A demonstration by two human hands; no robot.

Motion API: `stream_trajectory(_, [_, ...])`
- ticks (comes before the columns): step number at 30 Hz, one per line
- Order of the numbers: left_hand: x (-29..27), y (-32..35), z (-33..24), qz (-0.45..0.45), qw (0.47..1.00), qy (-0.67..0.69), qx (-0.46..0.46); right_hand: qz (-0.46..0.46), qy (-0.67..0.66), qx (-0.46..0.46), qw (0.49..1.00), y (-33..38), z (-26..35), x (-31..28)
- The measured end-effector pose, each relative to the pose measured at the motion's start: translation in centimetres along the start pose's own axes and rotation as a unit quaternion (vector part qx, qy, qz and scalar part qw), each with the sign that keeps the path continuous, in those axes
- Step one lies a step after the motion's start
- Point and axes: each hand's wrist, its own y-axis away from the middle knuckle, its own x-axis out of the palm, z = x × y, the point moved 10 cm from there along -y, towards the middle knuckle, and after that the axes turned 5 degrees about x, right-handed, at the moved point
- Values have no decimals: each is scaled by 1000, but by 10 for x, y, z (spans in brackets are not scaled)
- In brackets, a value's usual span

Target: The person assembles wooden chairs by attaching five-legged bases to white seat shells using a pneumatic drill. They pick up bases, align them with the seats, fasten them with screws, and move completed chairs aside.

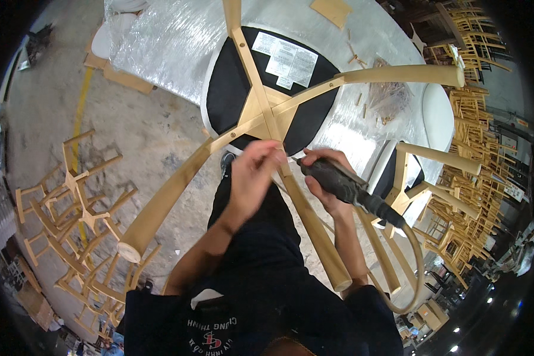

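An upturned chair lies seat-down before me, its black underside (228, 89) crossed by a pale wooden X-shaped frame (271, 121) with splayed legs. My left hand (246, 184) is over the near arm of that frame, thumb and fingers pinched together; anything between them is too small or hidden to make out. Wrapped around a black power screwdriver (344, 184), my right hand (333, 204) holds it just right of the same arm. The tool's tip points left, toward my left fingertips. A tan hose (420, 261) runs from its rear end and loops down on the right.
Clear plastic film (160, 59) covers the work surface. Wooden dowels (359, 59) and a plastic bag (390, 95) lie on it. Another upturned chair (400, 196) stands close on the right. Chair frames (86, 207) sit on the floor at left; many more are stacked (466, 178) at right.
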Motion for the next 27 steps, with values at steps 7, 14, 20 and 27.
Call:
stream_trajectory(7, [-38,-28,154,19,990,-140,8,-19,-79,-25,996,-18,-48,25])
stream_trajectory(14, [-40,-30,163,23,978,-208,-2,-21,7,-23,999,-18,-59,30])
stream_trajectory(20, [-51,-31,186,-10,998,-16,-57,102,164,-47,980,-24,-27,54])
stream_trajectory(27, [-45,-30,173,8,958,-276,75,58,152,-3,987,-17,-39,50])
